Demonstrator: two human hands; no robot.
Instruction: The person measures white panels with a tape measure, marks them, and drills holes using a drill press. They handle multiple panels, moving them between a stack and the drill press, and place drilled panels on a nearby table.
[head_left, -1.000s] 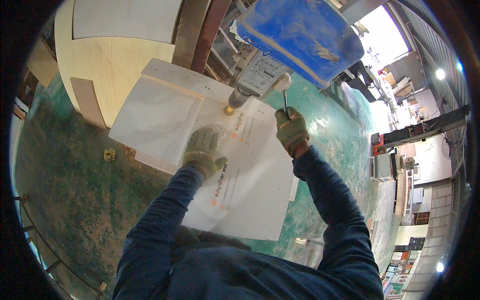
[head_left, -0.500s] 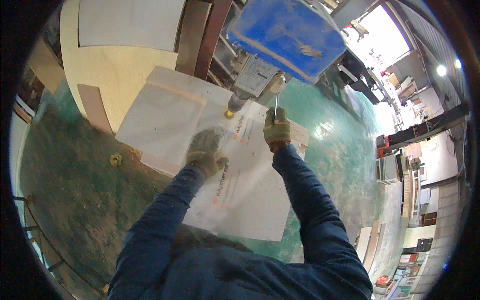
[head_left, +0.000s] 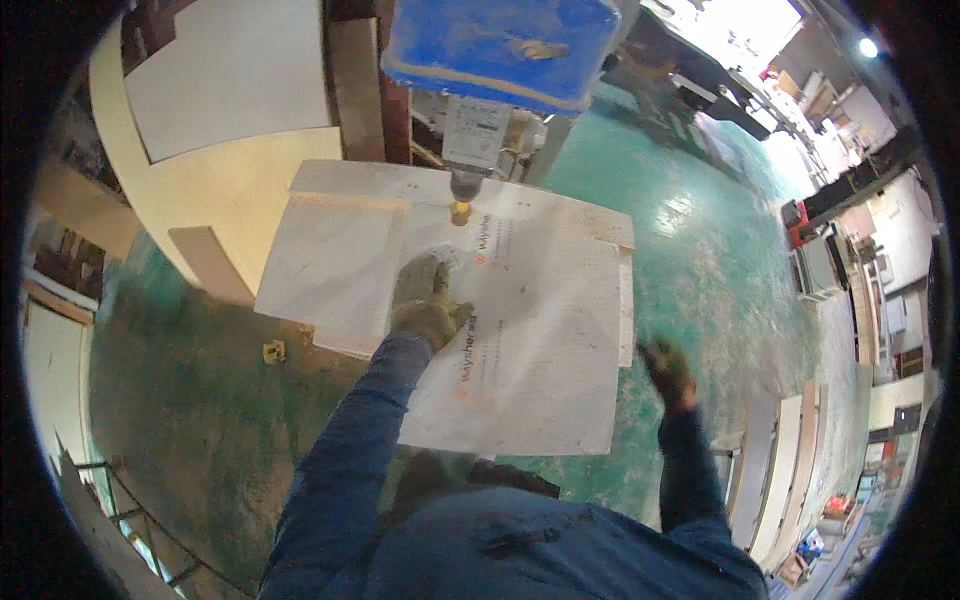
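White panel (head_left: 560,350) is being steadied beneath the blue-topped drill press (head_left: 475,132) by an open, flattened left hand (head_left: 428,308), while the right hand (head_left: 668,370), too blurred to tell its grip, is being held clear, the work seemingly part-done, the panel not yet removed.

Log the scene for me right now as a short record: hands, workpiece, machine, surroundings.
Left hand: gloved, laid palm-down on the white panel, fingers extended
Right hand: gloved, off the panel to its right; blurred, no held thing visible
Workpiece: white panel with orange and dark printing
Machine: blue-topped machine at the panel's far side; yellow piece below its chuck, contact with panel unclear
Floor: green, worn; small yellow object lying left of the panel
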